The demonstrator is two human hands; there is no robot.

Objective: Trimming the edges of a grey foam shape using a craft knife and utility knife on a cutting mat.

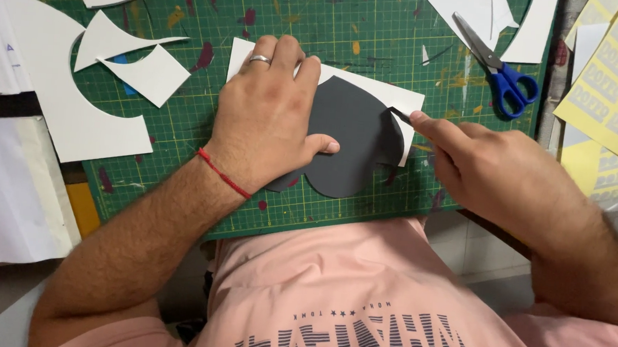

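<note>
Black card (358, 137) under L hand (262, 120) fingers

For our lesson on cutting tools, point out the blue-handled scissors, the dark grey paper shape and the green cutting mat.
blue-handled scissors (512, 86), head view, on the blue handle loops.
dark grey paper shape (354, 137), head view, on its bare middle.
green cutting mat (297, 15), head view, on a bare gridded patch near the top.

Left hand (266, 117): palm down, flattened, fingers extended toward 12 o'clock, thumb spread toward 3 o'clock. Ring worn on one finger; red cord around the wrist. Forearm enters from 7 o'clock. Right hand (495, 170): fingers curled in a pinch, tips directed toward 10 o'clock, near the left thumb without contact. Forearm enters from 4 o'clock.
</note>
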